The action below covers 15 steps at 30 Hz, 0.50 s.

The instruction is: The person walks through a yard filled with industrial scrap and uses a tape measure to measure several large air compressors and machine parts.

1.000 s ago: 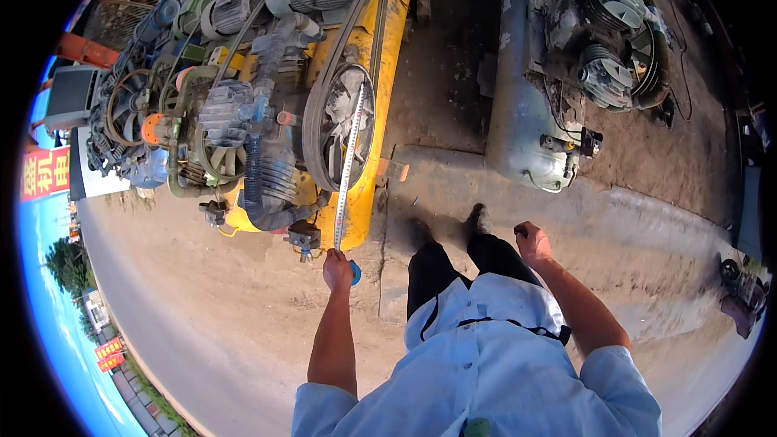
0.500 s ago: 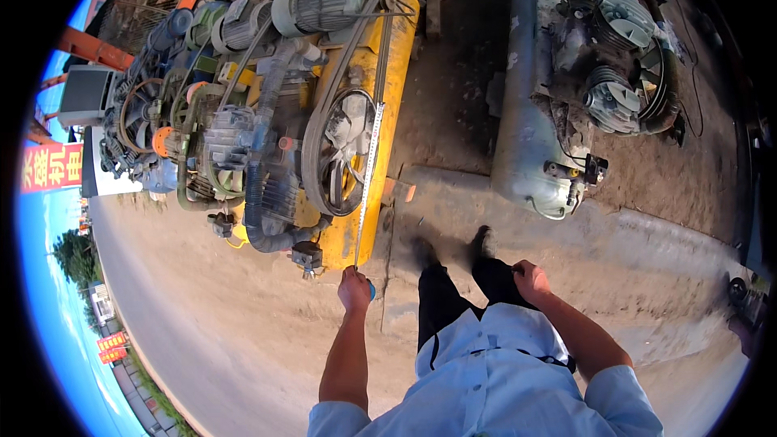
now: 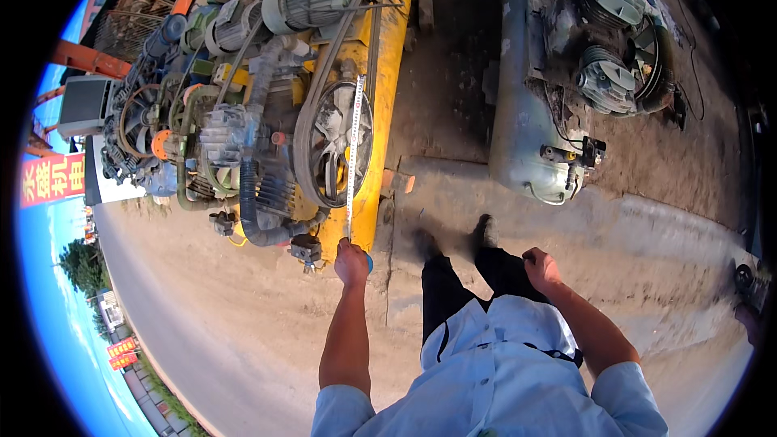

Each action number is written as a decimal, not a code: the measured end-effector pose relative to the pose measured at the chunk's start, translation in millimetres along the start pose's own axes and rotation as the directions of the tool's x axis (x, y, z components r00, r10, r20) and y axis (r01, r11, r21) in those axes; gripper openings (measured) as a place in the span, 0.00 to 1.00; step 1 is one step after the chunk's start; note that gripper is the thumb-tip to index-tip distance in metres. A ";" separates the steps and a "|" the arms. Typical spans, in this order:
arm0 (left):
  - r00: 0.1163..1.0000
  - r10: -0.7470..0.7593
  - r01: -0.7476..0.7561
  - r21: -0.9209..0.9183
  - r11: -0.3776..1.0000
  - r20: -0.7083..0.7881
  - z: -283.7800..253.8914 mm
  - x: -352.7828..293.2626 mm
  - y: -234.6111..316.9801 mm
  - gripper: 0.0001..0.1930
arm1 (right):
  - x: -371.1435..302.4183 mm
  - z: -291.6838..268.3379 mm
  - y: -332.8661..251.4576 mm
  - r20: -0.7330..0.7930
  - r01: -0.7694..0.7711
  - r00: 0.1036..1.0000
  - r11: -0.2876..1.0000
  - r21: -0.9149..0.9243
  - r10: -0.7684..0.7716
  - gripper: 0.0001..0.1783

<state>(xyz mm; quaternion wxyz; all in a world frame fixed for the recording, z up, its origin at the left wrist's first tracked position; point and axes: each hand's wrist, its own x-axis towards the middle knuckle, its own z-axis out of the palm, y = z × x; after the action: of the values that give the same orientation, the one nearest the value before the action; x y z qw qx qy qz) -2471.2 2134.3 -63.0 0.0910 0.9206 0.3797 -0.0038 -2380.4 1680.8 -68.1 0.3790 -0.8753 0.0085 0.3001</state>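
Observation:
My left hand [image 3: 351, 265] is closed round a tape measure [image 3: 370, 262]; a bit of its blue case shows beside the fingers. From the hand, the white tape blade [image 3: 354, 154] runs out straight and away from me. It passes over the right part of a spoked belt wheel [image 3: 330, 117], above a yellow air tank [image 3: 388, 105]. Whether the blade touches the wheel, I cannot tell. Near my right thigh, my right hand [image 3: 541, 269] hangs with its fingers curled, and nothing shows in it.
Electric motors [image 3: 312, 2] and hoses crowd the yellow tank's left side. To the right lies a grey tank [image 3: 518, 137] with a finned compressor head [image 3: 611, 81] beside it. A brick piece [image 3: 402, 182] rests by the yellow tank. A road [image 3: 146, 291] runs along the left.
My left hand has moved slightly forward with the tape measure, and the blade's far end now lies farther up and left over the wheel. My right hand has risen a little.

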 end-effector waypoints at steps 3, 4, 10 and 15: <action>0.999 -0.037 0.036 0.028 0.999 0.038 0.5 -8.0 -7.5 0.08 | -3.3 0.4 2.1 0.013 -0.004 1.000 1.000 -0.003 0.004 0.12; 0.998 -0.052 0.051 0.035 0.998 0.036 0.9 -12.6 -11.3 0.08 | -5.5 1.8 3.4 0.022 -0.008 1.000 1.000 -0.005 0.008 0.12; 1.000 -0.022 0.022 0.028 0.999 0.017 4.0 -21.5 -19.1 0.07 | -5.7 3.6 -0.3 0.031 0.000 1.000 1.000 -0.010 0.001 0.12; 0.987 -0.159 0.159 -0.011 0.987 0.021 5.6 -23.0 -21.8 0.07 | -3.5 8.2 -5.4 0.066 0.003 0.998 0.999 -0.033 -0.001 0.12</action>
<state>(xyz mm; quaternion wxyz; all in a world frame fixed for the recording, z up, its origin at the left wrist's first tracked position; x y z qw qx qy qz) -2502.5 2132.4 -70.4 0.1000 0.8867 0.4510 -0.0177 -2386.2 1689.4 -67.1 0.3650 -0.8711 -0.0099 0.3285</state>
